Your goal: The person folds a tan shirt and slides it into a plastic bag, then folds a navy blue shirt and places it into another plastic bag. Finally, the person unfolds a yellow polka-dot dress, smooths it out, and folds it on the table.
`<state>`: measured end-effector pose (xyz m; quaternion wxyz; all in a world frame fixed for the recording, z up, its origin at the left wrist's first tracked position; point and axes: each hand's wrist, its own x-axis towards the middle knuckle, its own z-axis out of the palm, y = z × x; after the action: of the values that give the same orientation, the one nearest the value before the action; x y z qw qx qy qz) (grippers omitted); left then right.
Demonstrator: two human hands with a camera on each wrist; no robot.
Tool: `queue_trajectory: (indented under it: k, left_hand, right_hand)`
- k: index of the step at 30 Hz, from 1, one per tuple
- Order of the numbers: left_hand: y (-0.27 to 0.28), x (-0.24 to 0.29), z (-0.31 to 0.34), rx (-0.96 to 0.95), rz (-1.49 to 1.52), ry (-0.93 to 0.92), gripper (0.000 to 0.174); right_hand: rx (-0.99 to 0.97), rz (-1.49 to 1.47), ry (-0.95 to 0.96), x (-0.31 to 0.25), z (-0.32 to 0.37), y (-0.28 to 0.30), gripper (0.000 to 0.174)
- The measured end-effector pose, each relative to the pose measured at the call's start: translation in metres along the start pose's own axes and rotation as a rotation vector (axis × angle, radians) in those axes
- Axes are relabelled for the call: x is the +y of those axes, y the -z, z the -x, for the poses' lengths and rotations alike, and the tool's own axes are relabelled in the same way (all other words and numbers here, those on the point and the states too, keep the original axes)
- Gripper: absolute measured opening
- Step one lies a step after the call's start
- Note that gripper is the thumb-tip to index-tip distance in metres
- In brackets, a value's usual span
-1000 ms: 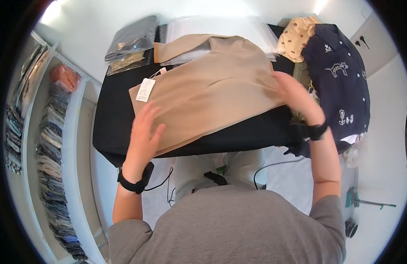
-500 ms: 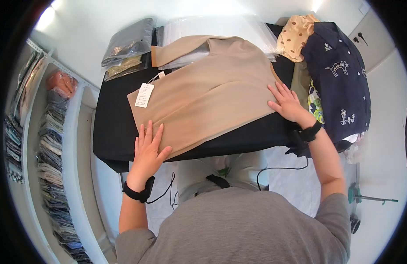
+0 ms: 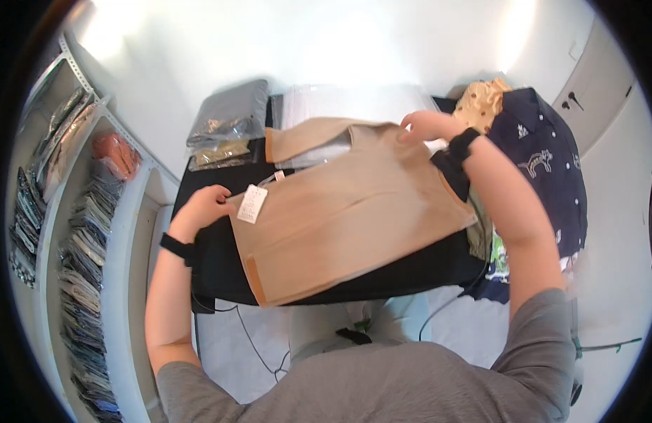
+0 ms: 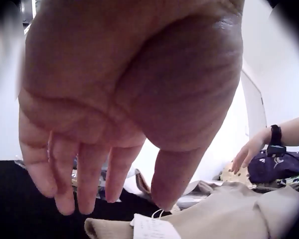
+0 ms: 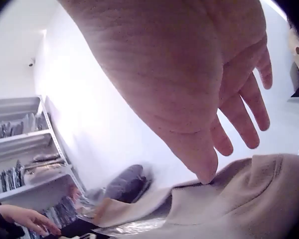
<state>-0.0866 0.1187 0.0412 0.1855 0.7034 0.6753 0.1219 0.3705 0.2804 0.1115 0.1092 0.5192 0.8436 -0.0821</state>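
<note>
A beige long-sleeved top [image 3: 347, 204] lies spread over a black-covered table [image 3: 216, 257], one sleeve stretched along its far side. A white paper tag [image 3: 252, 204] hangs on a string at its left end. My left hand [image 3: 202, 209] is at that left end beside the tag, fingers loosely bent; the left wrist view shows them extended, with the thumb [image 4: 169, 181] close over the fabric. At the far edge, near the shoulder, is my right hand [image 3: 433, 127]. Its fingers [image 5: 239, 119] are spread in the right wrist view, the thumb tip right at the cloth.
Bagged grey clothing [image 3: 230, 113] sits at the back left, beside flat clear plastic bags [image 3: 340, 102]. On the right are a navy shirt [image 3: 544, 183] with white embroidery and a dotted yellow garment [image 3: 481, 102]. Shelving [image 3: 146, 261] with packed clothes stands left. Cables hang below the table.
My left hand has moved from the near left corner up to the tag. My right hand went from resting on the right edge to the far shoulder. The head view has tilted upward.
</note>
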Motion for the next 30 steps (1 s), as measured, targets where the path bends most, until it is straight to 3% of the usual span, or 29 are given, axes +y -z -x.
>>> queue_trajectory:
  k: [2, 6, 8, 9, 12, 13, 14, 15, 16, 17, 22, 24, 25, 27, 28, 30]
  left_hand:
    - [-0.012, -0.009, -0.014, -0.001, -0.01, -0.041, 0.044]
    - [-0.03, -0.012, -0.028, 0.073, 0.026, -0.073, 0.041]
    - [-0.034, -0.006, -0.026, 0.094, 0.038, -0.074, 0.041]
    - [-0.033, 0.0, -0.023, 0.092, 0.098, -0.052, 0.034]
    - [-0.029, 0.006, -0.023, 0.062, 0.143, -0.09, 0.025]
    - [-0.027, 0.009, -0.02, 0.147, 0.119, -0.2, 0.018]
    - [-0.022, 0.011, -0.019, 0.141, 0.11, -0.182, 0.016]
    - [-0.015, 0.016, -0.013, 0.175, 0.15, -0.206, 0.015]
    - [-0.008, 0.02, -0.006, 0.209, 0.192, -0.228, 0.014]
    - [-0.002, 0.026, 0.002, 0.209, 0.239, -0.243, 0.014]
    - [0.013, 0.059, 0.056, 0.116, 0.363, -0.276, 0.014]
    - [0.003, 0.063, 0.073, 0.008, 0.319, -0.337, 0.015]
    - [-0.007, 0.06, 0.079, -0.051, 0.305, -0.416, 0.017]
    - [-0.02, 0.057, 0.088, -0.245, 0.244, -0.425, 0.018]
    - [-0.022, 0.057, 0.091, -0.363, 0.249, -0.394, 0.019]
    - [-0.018, 0.063, 0.092, -0.305, 0.255, -0.33, 0.016]
  right_hand:
    - [0.094, 0.087, -0.021, 0.005, -0.048, -0.029, 0.043]
    - [0.258, 0.03, -0.176, -0.028, -0.079, -0.057, 0.044]
    - [0.341, 0.008, -0.106, -0.031, -0.093, -0.068, 0.042]
    - [0.522, 0.008, 0.018, -0.031, -0.094, -0.077, 0.03]
    - [0.369, -0.048, 0.021, -0.02, -0.112, -0.076, 0.027]
    - [0.512, -0.278, 0.1, -0.013, -0.114, -0.078, 0.019]
    - [0.536, -0.572, 0.134, -0.005, -0.117, -0.077, 0.021]
    - [0.367, -1.087, 0.062, -0.01, -0.098, -0.062, 0.026]
    - [0.407, -1.142, 0.123, -0.008, -0.079, -0.049, 0.031]
    - [0.561, -0.95, 0.194, 0.003, -0.067, -0.04, 0.032]
    - [0.411, -1.119, 0.262, 0.066, 0.012, -0.026, 0.036]
    - [0.203, -1.096, 0.262, 0.083, 0.048, -0.035, 0.03]
    - [0.195, -1.101, 0.256, 0.089, 0.064, -0.042, 0.03]
    - [-0.186, -1.006, 0.077, 0.092, 0.09, -0.054, 0.026]
    - [-0.273, -0.929, 0.153, 0.089, 0.097, -0.058, 0.025]
    - [-0.263, -0.83, 0.126, 0.088, 0.1, -0.06, 0.025]
